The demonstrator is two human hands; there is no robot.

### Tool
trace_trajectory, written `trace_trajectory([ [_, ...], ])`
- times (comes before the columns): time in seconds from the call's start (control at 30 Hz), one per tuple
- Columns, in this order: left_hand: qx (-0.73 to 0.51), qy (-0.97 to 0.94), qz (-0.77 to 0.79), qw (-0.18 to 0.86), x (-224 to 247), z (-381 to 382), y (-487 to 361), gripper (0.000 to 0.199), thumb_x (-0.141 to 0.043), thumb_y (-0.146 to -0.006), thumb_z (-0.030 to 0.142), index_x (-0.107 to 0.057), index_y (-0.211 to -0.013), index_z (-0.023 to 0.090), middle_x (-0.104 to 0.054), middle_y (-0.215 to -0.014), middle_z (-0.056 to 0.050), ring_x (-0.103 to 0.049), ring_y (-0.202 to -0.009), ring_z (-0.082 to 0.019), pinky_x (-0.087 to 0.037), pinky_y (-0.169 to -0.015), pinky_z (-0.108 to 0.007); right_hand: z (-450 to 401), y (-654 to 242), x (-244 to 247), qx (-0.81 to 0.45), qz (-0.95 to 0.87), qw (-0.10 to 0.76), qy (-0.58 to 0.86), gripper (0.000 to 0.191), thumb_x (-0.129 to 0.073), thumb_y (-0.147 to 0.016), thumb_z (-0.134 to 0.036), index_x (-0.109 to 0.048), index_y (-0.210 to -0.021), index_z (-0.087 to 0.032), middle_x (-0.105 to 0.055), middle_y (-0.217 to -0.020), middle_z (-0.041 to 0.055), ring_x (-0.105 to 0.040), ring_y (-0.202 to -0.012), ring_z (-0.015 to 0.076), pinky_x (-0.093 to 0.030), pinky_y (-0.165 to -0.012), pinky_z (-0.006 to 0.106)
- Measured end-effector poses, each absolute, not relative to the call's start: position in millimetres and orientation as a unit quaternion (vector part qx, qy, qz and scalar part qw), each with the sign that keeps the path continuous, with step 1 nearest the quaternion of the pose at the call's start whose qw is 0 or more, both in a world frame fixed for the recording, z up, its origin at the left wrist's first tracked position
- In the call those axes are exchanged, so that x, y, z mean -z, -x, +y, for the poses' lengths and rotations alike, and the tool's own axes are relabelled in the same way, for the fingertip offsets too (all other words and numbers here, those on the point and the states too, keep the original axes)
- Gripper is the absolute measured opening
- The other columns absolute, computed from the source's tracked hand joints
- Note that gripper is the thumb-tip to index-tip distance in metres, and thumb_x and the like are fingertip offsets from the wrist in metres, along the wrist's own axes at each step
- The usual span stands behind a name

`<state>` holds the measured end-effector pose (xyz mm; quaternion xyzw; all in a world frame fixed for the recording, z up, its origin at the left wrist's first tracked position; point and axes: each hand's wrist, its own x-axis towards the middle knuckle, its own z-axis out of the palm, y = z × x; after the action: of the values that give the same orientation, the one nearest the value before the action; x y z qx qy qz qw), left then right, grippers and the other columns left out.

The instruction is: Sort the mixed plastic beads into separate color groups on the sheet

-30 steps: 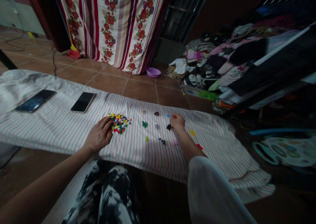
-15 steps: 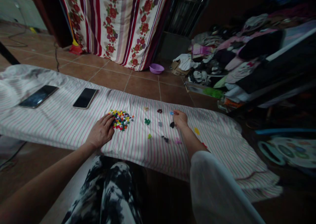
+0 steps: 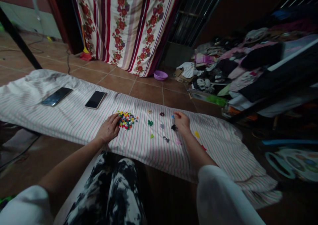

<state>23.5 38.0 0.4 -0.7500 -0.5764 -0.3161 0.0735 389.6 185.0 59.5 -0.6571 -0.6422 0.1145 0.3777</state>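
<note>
A pile of small multicoloured pieces (image 3: 127,120) lies on the striped cloth (image 3: 139,145). My left hand (image 3: 108,128) rests at the pile's left edge, fingers close together; whether they hold a piece is hidden. To the right are small separate groups: green (image 3: 150,122), dark red (image 3: 162,114), grey (image 3: 162,126), lime (image 3: 152,136), dark grey (image 3: 166,139), black (image 3: 174,127), pink (image 3: 178,141) and yellow (image 3: 197,134). My right hand (image 3: 182,121) is closed beside a light blue group (image 3: 173,116); what its fingertips pinch is too small to make out.
Two phones, one farther left (image 3: 57,96) and one nearer the pile (image 3: 95,100), lie on the cloth. Beyond it, a purple basin (image 3: 160,75) stands on the tiled floor near a flowered curtain (image 3: 121,29). Clothes (image 3: 223,63) are heaped at the right.
The camera view has shifted, so the scene sits farther right and slightly lower. Both hands remain near the same pieces, with little visible movement.
</note>
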Motion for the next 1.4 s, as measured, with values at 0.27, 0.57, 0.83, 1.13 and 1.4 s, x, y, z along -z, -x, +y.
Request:
trace_trajectory([
  [0.27, 0.353, 0.735, -0.577, 0.045, 7, 42, -21, 0.053, -0.041, -0.083, 0.019, -0.041, -0.136, 0.013, -0.045, -0.139, -0.019, -0.042, -0.13, -0.029, -0.039, -0.107, -0.052, 125, -344, -83, -0.171, -0.731, 0.36, 0.554, 0.031, -0.047, -0.077, -0.018, -0.071, -0.096, -0.019, -0.071, -0.105, 0.0057, -0.064, -0.093, 0.0177, -0.048, -0.089, 0.031],
  [0.57, 0.361, 0.716, -0.597, 0.017, 8, 40, -20, 0.055, -0.037, -0.085, 0.019, -0.033, -0.139, 0.007, -0.041, -0.142, -0.022, -0.038, -0.134, -0.027, -0.036, -0.111, -0.049, 111, -278, -59, -0.222, -0.789, 0.33, 0.468, 0.028, -0.048, -0.076, -0.016, -0.071, -0.091, -0.02, -0.07, -0.094, 0.0044, -0.063, -0.09, 0.0176, -0.048, -0.085, 0.031],
  [0.83, 0.405, 0.666, -0.626, -0.019, 9, 42, -17, 0.052, -0.036, -0.088, 0.02, -0.036, -0.138, 0.01, -0.038, -0.146, -0.019, -0.035, -0.137, -0.026, -0.035, -0.112, -0.049, 84, -210, -25, -0.211, -0.814, 0.271, 0.469, 0.036, -0.059, -0.076, -0.023, -0.065, -0.111, -0.023, -0.062, -0.093, 0.004, -0.059, -0.075, 0.0158, -0.049, -0.074, 0.03],
  [1.13, 0.402, 0.684, -0.608, -0.031, 5, 41, -16, 0.05, -0.034, -0.087, 0.016, -0.044, -0.135, 0.012, -0.043, -0.143, -0.016, -0.04, -0.132, -0.025, -0.037, -0.11, -0.049, 70, -197, -5, -0.156, -0.792, 0.292, 0.512, 0.037, -0.054, -0.086, -0.036, -0.057, -0.121, -0.025, -0.06, -0.103, 0.0059, -0.059, -0.084, 0.0195, -0.048, -0.076, 0.033],
  [1.4, 0.273, 0.786, -0.554, 0.038, -7, 31, -24, 0.046, -0.043, -0.087, 0.021, -0.052, -0.132, 0.017, -0.048, -0.142, -0.009, -0.033, -0.136, -0.029, -0.03, -0.112, -0.051, 68, -196, -4, -0.158, -0.78, 0.311, 0.52, 0.036, -0.05, -0.088, -0.04, -0.059, -0.117, -0.021, -0.061, -0.099, 0.0058, -0.06, -0.081, 0.018, -0.047, -0.074, 0.031],
])
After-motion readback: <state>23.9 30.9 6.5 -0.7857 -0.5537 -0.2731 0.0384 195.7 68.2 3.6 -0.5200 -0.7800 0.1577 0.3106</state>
